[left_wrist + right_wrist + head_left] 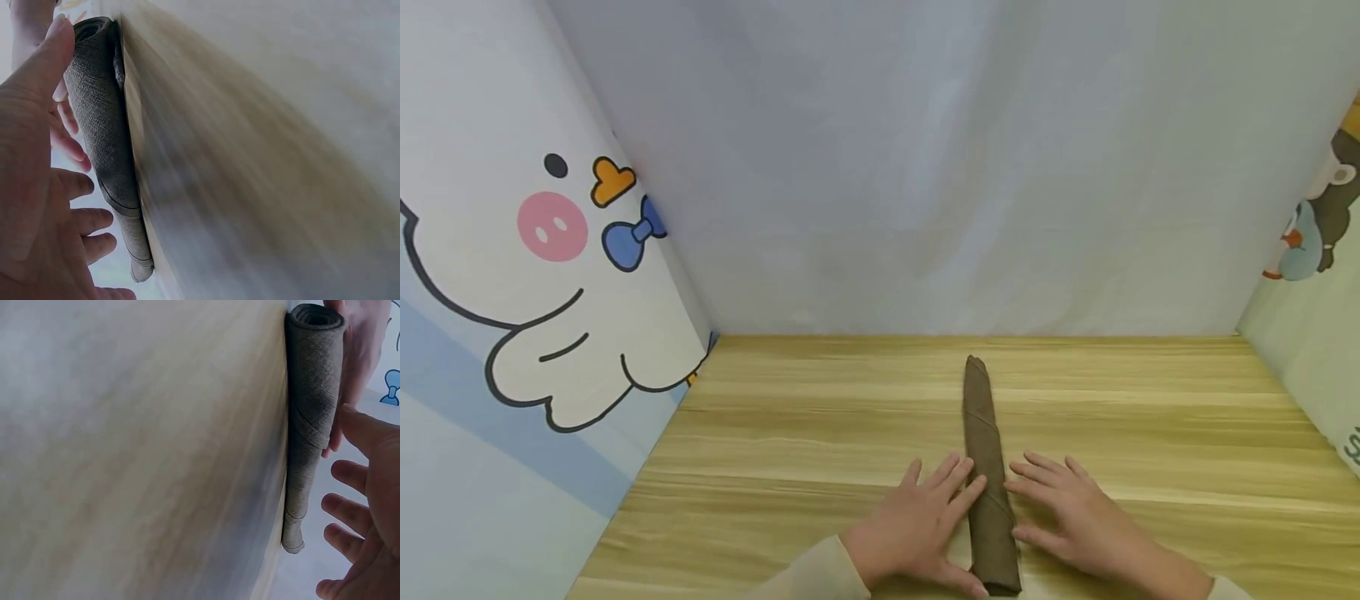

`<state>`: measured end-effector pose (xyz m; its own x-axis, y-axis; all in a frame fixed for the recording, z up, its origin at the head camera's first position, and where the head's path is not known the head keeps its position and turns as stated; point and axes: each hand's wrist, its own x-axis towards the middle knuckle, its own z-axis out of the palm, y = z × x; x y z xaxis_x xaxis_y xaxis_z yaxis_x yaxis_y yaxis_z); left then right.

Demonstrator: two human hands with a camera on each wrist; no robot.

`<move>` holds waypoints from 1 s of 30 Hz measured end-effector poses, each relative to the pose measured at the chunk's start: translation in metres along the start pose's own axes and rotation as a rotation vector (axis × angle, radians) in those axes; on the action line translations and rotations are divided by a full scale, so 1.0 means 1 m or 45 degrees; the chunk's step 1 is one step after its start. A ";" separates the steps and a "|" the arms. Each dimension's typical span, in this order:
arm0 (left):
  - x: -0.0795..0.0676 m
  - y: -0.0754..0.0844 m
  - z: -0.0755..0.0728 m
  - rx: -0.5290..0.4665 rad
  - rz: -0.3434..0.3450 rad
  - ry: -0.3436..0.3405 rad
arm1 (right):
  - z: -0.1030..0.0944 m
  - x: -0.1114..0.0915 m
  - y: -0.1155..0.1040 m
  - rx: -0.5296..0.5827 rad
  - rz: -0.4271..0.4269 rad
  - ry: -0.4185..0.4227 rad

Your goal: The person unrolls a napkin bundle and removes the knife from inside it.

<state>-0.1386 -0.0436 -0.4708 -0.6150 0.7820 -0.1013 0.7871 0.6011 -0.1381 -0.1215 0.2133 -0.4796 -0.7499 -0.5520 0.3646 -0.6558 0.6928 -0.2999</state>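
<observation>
A dark brown cloth (987,450), rolled into a long tapering bundle, lies on the wooden table with its narrow tip pointing away from me. My left hand (917,525) is at its left side, fingers spread and fingertips on or just over the roll. To the right, my right hand (1078,517) hovers close beside the roll with its fingers extended. In the left wrist view the thumb lies near the thick end of the rolled cloth (97,94). The right wrist view shows the coiled layers at the thick end of the rolled cloth (315,369).
The wood-grain table (805,417) reaches back to a pale grey curtain (925,167). A panel with a cartoon duck (467,167) stands at the left. On the right is another printed panel (1315,350).
</observation>
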 end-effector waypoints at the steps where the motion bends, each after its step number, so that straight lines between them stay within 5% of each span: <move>1: 0.001 0.000 0.001 -0.002 -0.004 -0.001 | 0.001 0.000 0.000 -0.011 -0.001 -0.011; 14: 0.005 0.000 0.004 -0.074 0.013 -0.065 | 0.006 -0.001 -0.003 0.049 -0.019 -0.128; 30: 0.005 0.001 0.001 -0.063 0.025 -0.087 | 0.005 0.007 -0.007 0.440 0.263 -0.266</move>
<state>-0.1413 -0.0394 -0.4725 -0.5997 0.7819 -0.1705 0.7995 0.5943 -0.0870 -0.1231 0.2022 -0.4794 -0.8464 -0.5248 0.0907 -0.4542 0.6223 -0.6375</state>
